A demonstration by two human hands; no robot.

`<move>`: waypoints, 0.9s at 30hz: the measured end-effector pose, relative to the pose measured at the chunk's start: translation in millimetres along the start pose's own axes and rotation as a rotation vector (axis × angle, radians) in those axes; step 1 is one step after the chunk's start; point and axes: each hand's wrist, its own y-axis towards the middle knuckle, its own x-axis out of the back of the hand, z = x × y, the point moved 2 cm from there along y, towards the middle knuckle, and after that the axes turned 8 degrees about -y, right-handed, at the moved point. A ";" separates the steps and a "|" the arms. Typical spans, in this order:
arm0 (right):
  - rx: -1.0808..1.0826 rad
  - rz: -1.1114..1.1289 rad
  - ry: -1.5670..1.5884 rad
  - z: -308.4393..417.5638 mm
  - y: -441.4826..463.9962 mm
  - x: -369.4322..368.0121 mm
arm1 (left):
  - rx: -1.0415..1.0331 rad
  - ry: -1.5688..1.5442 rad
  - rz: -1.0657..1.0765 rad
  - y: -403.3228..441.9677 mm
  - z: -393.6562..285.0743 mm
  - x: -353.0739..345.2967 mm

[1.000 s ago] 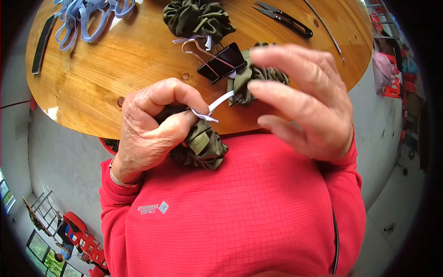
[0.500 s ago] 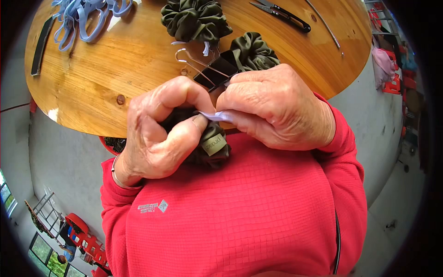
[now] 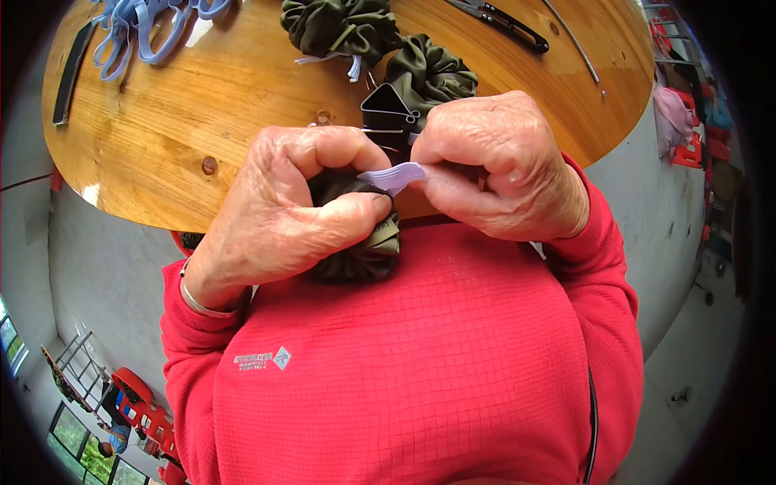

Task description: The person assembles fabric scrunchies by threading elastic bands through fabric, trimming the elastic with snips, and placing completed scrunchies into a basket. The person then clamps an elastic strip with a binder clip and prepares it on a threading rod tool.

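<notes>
My left hand [image 3: 303, 214] is closed on a gathered dark green scrunchie [image 3: 360, 263] with a small olive label [image 3: 383, 234]. A pale lavender elastic band [image 3: 394, 175] comes out of the scrunchie beside my left thumb and index finger. Its other part is pinched in my right hand [image 3: 501, 166], so the band spans the gap between both hands. Just beyond my fingers lies a black binder clip [image 3: 384, 109] with wire handles, partly hidden by my hands. Behind it is another green scrunchie [image 3: 432, 71].
On the round wooden table [image 3: 162, 145] a further green scrunchie [image 3: 339, 28] has elastic ends sticking out. Loose lavender elastic [image 3: 145, 36] and a black strip [image 3: 74, 73] lie at left. Black-handled thread snips [image 3: 505, 26] and a thin metal rod [image 3: 575, 40] lie at right.
My hands have shifted slightly, and the right has drawn a little away from the left. More of the elastic band shows between them. The binder clip appears turned.
</notes>
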 end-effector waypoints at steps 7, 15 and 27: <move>-0.101 0.016 0.090 -1.0 -0.9 8.4 | 0.218 -0.113 0.065 0.7 -5.0 7.3; -0.193 0.027 0.058 -6.1 -2.7 29.5 | 0.134 0.077 0.194 -5.3 -5.9 24.8; -0.136 0.014 -0.047 -25.3 -1.9 36.0 | 0.145 0.062 0.077 -17.0 1.8 24.8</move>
